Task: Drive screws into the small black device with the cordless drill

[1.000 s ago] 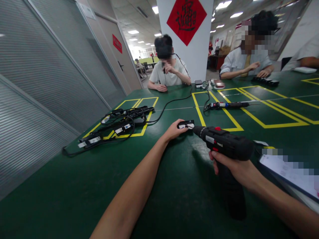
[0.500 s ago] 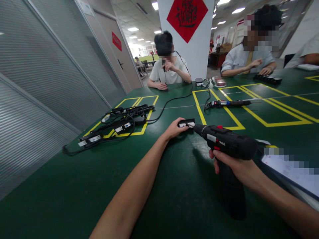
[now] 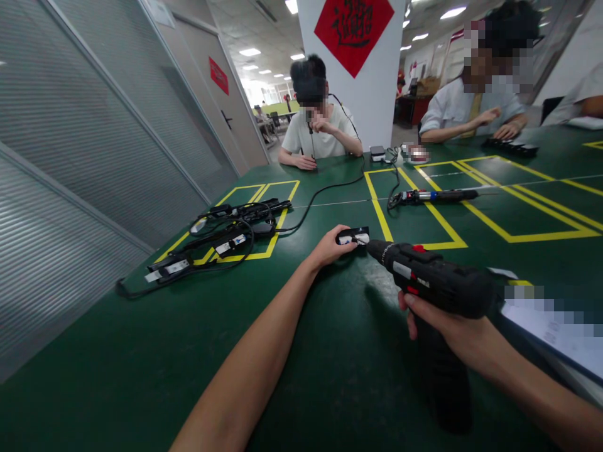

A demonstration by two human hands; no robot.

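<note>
My right hand is wrapped round the grip of a black cordless drill with red buttons. The drill points left and away from me, its bit reaching the face of a small black and white block. Whether the tip sits in a screw is too small to tell. My left hand grips the left end of that block on the table, thumb at the front and fingers behind. Part of the block is hidden under the fingers.
Black cabled bars with white labels lie at the left. A cabled electric screwdriver lies beyond the drill. A pixelated phone or tablet is at the right. Two people sit across the green table, one holding a screwdriver.
The drill and my right hand have shifted slightly right and down in view. My left hand still holds the block. The view itself has moved a little.
</note>
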